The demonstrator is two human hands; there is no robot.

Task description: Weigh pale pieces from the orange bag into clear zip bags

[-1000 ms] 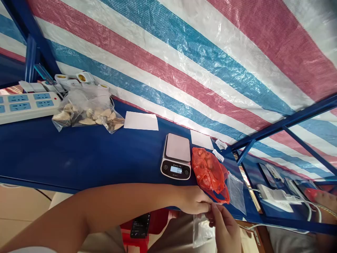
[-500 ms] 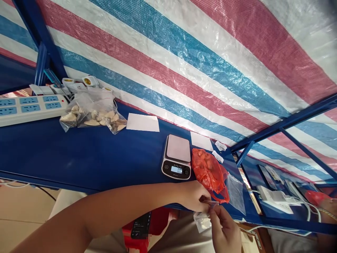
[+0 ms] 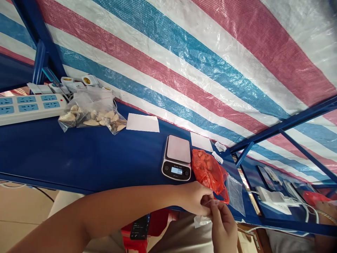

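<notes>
A small clear plastic bag [image 3: 201,221] with something pale in it hangs below my hands over my lap. My left hand [image 3: 195,198], reaching across from the left, pinches the bag's top edge with curled fingers. Close against it, my right hand [image 3: 223,223] grips the same edge between thumb and fingers. Just beyond them lies a red plastic bag [image 3: 207,169] with lumpy contents. Left of that bag stands a digital kitchen scale [image 3: 178,149], its plate bare and its display seeming to read zero. A flat clear bag [image 3: 235,193] rests right of the red one.
On the blue table [image 3: 105,158], clear bags of dried slices [image 3: 102,117] lie beside a white power strip [image 3: 34,109]. White papers [image 3: 143,122] are at the back. A phone [image 3: 140,226] sits on a red stool [image 3: 159,221]. Another person's hand [image 3: 326,208] is at far right.
My right hand has drawn slightly up and closer to my left. The small bag has risen, and less of it shows below my hands.
</notes>
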